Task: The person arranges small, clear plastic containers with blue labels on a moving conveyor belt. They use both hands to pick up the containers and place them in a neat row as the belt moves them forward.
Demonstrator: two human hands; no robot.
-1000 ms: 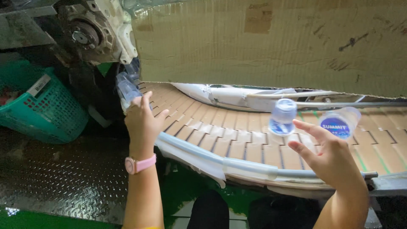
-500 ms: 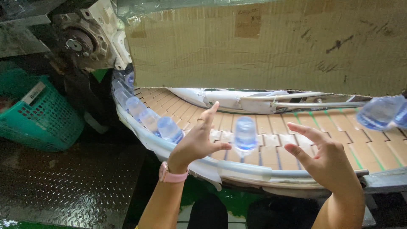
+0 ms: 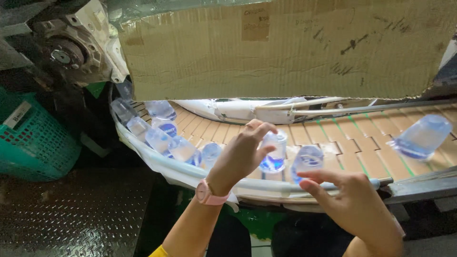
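Since half a second earlier, our left hand [image 3: 245,152] had closed in on the upright clear bottle [image 3: 274,151] that stood just beside it, and a second bottle [image 3: 307,162] had come up next to our right hand [image 3: 354,204]. We had our left fingers curled round the first bottle, thumb and forefinger pinching near its top, a pink wristwatch [image 3: 209,192] on that wrist. Our right hand was released, fingers spread and slightly bent, the fingertips just under the second bottle; we could not tell whether they touched it. Both bottles stood on the tan slatted conveyor [image 3: 333,138], near its white curved guide rail [image 3: 157,162]. More bottles [image 3: 159,135] lay bunched along the rail to the left, and one tipped bottle [image 3: 421,137] was well apart on the right. A cardboard sheet [image 3: 285,47] hung above, and a green basket [image 3: 33,138] sat at far left.
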